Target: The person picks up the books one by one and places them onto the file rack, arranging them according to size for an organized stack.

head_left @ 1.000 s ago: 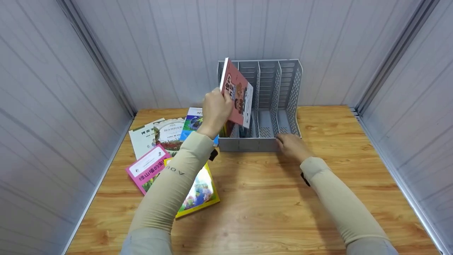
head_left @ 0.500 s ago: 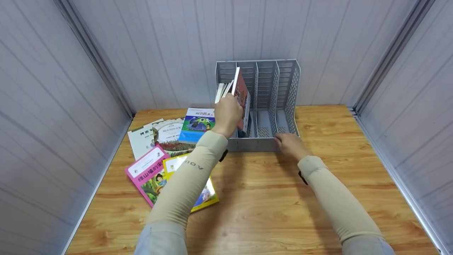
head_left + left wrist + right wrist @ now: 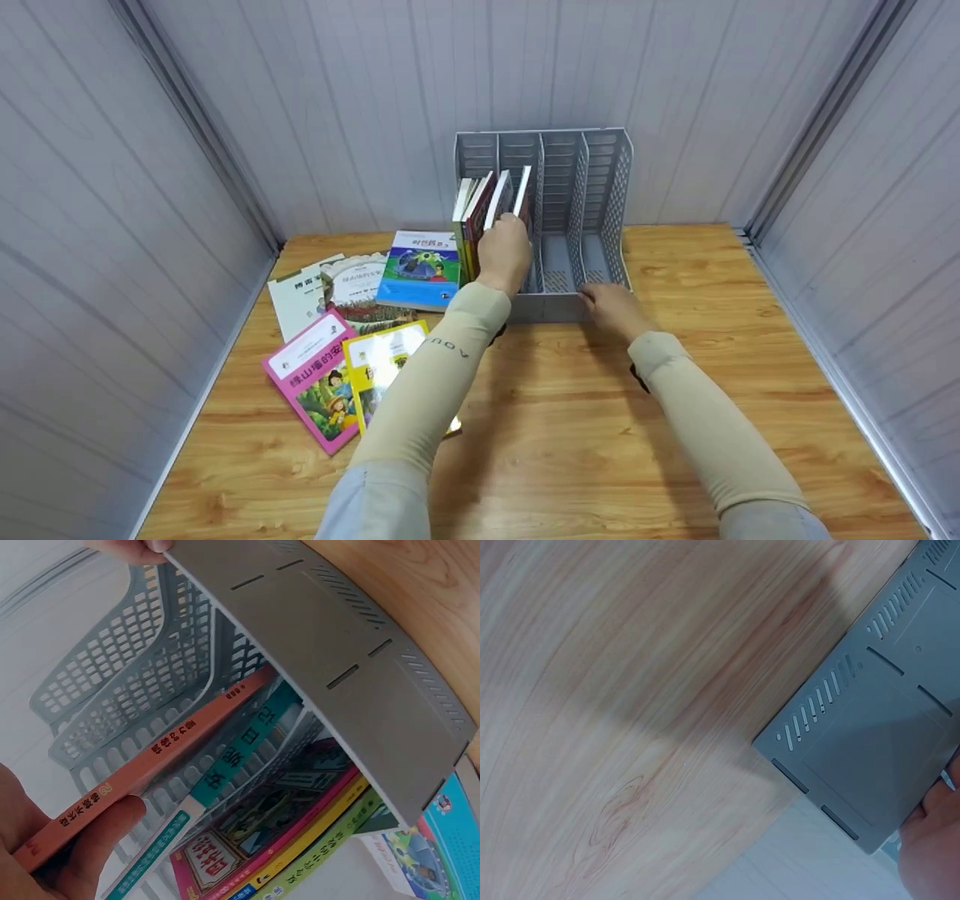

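Note:
A grey slotted file rack stands upright against the back wall. My left hand grips an orange-spined book that stands in the second slot from the left. In the left wrist view my fingers pinch that orange-spined book, which leans beside a teal-spined book. The leftmost slot holds several books. My right hand holds the rack's low front wall near its right corner, and the right hand shows at the edge of the right wrist view.
Loose books lie flat on the wooden table left of the rack: a blue one, two white ones, a pink one and a yellow one, partly under my left forearm. Grey panel walls close in on both sides.
My left hand has lowered the orange book from above the rack down into the second slot. My right hand has stayed on the rack's front.

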A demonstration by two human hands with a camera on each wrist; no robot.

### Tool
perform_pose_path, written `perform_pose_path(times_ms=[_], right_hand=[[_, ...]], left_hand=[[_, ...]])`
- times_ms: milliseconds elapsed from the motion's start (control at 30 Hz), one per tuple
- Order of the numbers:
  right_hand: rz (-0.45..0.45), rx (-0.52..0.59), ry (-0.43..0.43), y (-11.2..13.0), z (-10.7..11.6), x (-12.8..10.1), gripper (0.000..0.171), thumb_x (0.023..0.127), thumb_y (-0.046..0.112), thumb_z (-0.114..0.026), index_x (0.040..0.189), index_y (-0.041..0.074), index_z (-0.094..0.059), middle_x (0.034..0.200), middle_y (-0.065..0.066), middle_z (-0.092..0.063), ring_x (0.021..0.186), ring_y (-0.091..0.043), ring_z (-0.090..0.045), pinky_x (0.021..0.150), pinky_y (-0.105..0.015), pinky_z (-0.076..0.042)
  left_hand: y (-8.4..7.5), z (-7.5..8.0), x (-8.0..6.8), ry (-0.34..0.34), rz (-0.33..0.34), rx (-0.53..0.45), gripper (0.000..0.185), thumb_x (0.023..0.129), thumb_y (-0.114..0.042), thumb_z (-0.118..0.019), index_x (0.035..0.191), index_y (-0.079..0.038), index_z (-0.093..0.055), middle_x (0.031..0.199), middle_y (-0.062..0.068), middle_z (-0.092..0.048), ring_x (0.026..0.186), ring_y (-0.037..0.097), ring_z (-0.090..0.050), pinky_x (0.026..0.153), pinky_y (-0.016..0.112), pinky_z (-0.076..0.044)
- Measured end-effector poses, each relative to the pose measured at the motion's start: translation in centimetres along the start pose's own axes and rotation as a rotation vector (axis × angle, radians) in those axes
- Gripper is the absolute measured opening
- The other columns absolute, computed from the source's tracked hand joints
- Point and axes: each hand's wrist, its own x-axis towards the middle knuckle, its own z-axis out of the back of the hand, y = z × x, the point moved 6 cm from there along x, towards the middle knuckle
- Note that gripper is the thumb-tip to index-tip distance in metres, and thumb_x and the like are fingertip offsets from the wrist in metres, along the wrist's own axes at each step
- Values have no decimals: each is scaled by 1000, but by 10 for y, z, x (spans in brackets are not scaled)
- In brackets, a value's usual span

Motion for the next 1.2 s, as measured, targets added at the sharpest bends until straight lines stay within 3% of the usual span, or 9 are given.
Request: perform_pose_path(times_ms=[300, 467, 667, 867, 1200], right_hand=[[3, 20, 5, -1, -3, -2, 35, 116, 20, -51, 137, 1, -70, 133, -22, -75, 125, -43, -70, 110, -61, -55], [5, 14, -13, -1, -1, -1, 32, 116, 20, -52, 130, 0, -73, 125, -22, -77, 118, -43, -72, 104, -62, -57], [-15, 20, 0, -2, 0, -1, 34, 116, 21, -52, 134, 1, -72, 127, -21, -77, 121, -43, -72, 107, -61, -56], [-13, 19, -2, -2, -1, 0, 32, 116, 21, -53, 130, 1, -74, 120, -20, -78, 116, -41, -73, 104, -60, -57], [-10, 9, -14, -3, 0, 0, 32, 116, 21, -52, 129, 1, -74, 122, -20, -78, 117, -42, -72, 105, -61, -56]], left_hand=[[-2, -20, -2, 51, -35, 16, 22, 110, -13, -60, 114, 4, -73, 102, 19, -81, 92, 32, -83, 79, 44, -69], [-4, -20, 4, 47, -41, 28, 22, 111, -12, -56, 119, 3, -70, 104, 20, -82, 92, 32, -83, 79, 44, -68], [-9, -20, 8, -13, -82, 58, 26, 110, -7, -55, 130, 7, -63, 106, 21, -80, 88, 31, -83, 76, 42, -68], [-11, -21, 9, -44, -129, 106, 33, 112, -4, -51, 140, 12, -57, 116, 21, -76, 97, 31, -82, 81, 40, -68], [-6, -12, 15, -59, -159, 174, 32, 112, -2, -48, 134, 14, -65, 118, 20, -71, 85, 27, -81, 73, 37, -68]])
